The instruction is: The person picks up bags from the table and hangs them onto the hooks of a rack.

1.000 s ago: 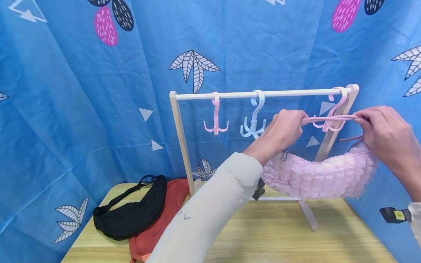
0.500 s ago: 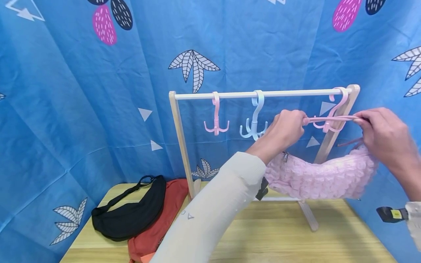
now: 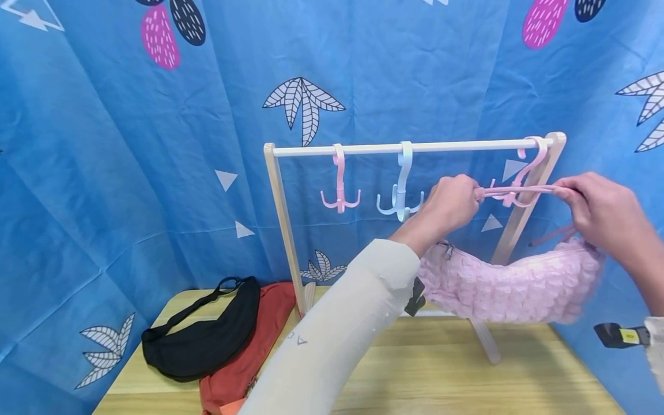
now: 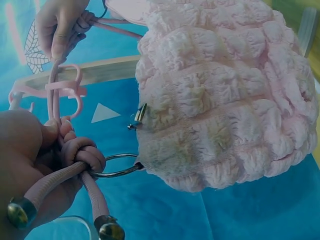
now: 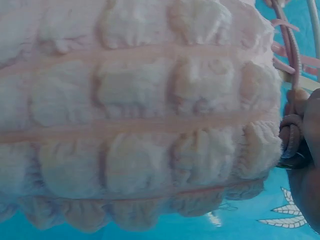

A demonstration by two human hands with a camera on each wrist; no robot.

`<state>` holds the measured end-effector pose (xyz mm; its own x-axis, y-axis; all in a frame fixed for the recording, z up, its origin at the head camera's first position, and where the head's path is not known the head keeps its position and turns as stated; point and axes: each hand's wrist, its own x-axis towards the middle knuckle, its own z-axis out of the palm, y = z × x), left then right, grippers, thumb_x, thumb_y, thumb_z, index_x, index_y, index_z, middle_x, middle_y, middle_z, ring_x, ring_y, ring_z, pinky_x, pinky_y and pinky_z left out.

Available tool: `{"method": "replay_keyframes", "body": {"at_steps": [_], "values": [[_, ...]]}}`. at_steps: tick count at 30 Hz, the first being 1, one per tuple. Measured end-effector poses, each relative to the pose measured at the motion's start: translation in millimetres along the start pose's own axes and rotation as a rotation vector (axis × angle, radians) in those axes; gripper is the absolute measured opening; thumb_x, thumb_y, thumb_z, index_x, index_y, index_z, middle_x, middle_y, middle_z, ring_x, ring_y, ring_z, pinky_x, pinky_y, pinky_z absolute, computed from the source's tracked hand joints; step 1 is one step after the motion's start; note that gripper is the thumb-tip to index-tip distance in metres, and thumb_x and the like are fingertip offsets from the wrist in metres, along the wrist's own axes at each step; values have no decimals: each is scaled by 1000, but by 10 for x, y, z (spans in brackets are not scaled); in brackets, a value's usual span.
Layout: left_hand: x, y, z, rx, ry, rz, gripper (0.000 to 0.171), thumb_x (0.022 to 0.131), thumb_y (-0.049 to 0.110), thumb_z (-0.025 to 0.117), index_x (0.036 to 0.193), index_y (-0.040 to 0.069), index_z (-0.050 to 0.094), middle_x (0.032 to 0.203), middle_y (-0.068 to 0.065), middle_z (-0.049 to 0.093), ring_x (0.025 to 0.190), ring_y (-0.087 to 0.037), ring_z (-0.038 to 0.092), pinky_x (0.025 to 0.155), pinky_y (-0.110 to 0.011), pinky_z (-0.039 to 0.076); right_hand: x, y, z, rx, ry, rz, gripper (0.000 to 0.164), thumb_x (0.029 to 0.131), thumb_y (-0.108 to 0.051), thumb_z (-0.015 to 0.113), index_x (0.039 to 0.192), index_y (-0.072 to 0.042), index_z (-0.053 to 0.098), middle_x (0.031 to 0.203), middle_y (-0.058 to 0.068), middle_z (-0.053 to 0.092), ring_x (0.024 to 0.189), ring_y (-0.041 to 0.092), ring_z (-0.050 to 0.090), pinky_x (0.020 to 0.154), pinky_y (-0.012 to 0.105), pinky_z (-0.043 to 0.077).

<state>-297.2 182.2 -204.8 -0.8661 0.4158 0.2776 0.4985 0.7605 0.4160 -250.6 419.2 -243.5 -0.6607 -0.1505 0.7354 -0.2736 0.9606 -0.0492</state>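
A puffy pink shoulder bag (image 3: pixel 513 285) hangs below both hands by its cord strap (image 3: pixel 519 189). My left hand (image 3: pixel 453 202) grips one knotted end of the strap; in the left wrist view the knot (image 4: pixel 85 154) sits by a metal ring (image 4: pixel 117 172) on the bag. At the other end, my right hand (image 3: pixel 609 216) pinches the strap, which is stretched level between the hands. Directly behind the strap is a pink hook (image 3: pixel 519 178) on the rack's right end; it cannot be told whether they touch. Close to the right hand in its wrist view is the knot (image 5: pixel 291 135).
The rack's white rail (image 3: pixel 467 147) also carries a pink hook (image 3: pixel 340 184) and a pale blue hook (image 3: pixel 400 190). On the wooden table (image 3: pixel 441 369), a black waist bag (image 3: pixel 207 340) lies over a red bag (image 3: pixel 270 323) at left. A blue patterned curtain (image 3: pixel 181 144) stands behind.
The right hand and the pink bag have shifted slightly lower. The pale blue hook has turned on the rail. Both hands keep their hold on the strap.
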Motion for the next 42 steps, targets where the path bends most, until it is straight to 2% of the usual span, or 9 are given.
{"method": "replay_keyframes", "body": {"at_steps": [5,12,17,24,27,30,33,37,42], "values": [[-14,-33,0,-71,-33,-22,27,109,31,54,104,23,79,80,8,63,71,-8,56,58,-21,41,30,23,-36,8,-82,7,19,104,-5,58,111,11,66,81,19,59,68,25,46,56,24,37],[-13,-65,-2,-151,-90,-58,28,110,30,50,108,21,77,76,4,55,67,-9,52,56,-23,39,57,27,-81,42,-194,62,29,109,-14,51,114,11,65,75,10,54,66,15,43,55,22,37],[-7,-105,7,-138,-126,-63,35,111,32,46,94,17,73,70,2,47,58,-11,44,52,-23,35,61,-12,-107,67,-226,72,30,109,-18,52,114,8,66,74,8,53,62,6,38,54,23,37],[-7,-126,22,-126,-146,-55,42,111,33,47,74,16,60,66,2,43,52,-10,39,50,-23,33,-33,-68,-118,22,-25,-106,23,93,-4,73,114,2,64,78,14,64,67,-6,39,58,1,33],[-19,-130,21,-126,-135,-56,44,111,33,47,71,17,57,65,2,43,52,-10,39,50,-22,33,-71,-102,-140,-26,2,-147,26,91,-19,73,109,-1,70,75,9,62,69,3,41,65,-3,30],[-38,-139,20,-157,-131,-64,43,111,32,47,73,16,59,64,2,43,52,-10,40,50,-23,33,-88,-143,-160,-69,32,-212,52,94,-49,55,106,-2,73,72,7,60,69,14,46,65,4,36],[-64,-148,23,-197,-128,-65,38,111,31,47,81,15,65,66,1,45,52,-11,41,50,-23,34,-110,-194,-172,-108,80,-294,80,97,-68,31,104,-1,73,73,12,63,70,24,54,66,25,54],[-113,-152,28,-210,-105,-32,24,111,27,47,110,15,69,76,1,52,58,-11,47,52,-21,38,-133,-248,-178,-152,149,-357,89,106,-67,19,105,4,72,79,21,66,73,35,61,69,58,57],[-175,-152,18,-241,-33,29,12,111,25,47,122,22,53,90,4,60,69,-10,56,56,-22,43,-116,-282,-191,-143,176,-300,92,106,-66,19,105,8,73,84,27,67,78,41,61,72,62,56]]}}
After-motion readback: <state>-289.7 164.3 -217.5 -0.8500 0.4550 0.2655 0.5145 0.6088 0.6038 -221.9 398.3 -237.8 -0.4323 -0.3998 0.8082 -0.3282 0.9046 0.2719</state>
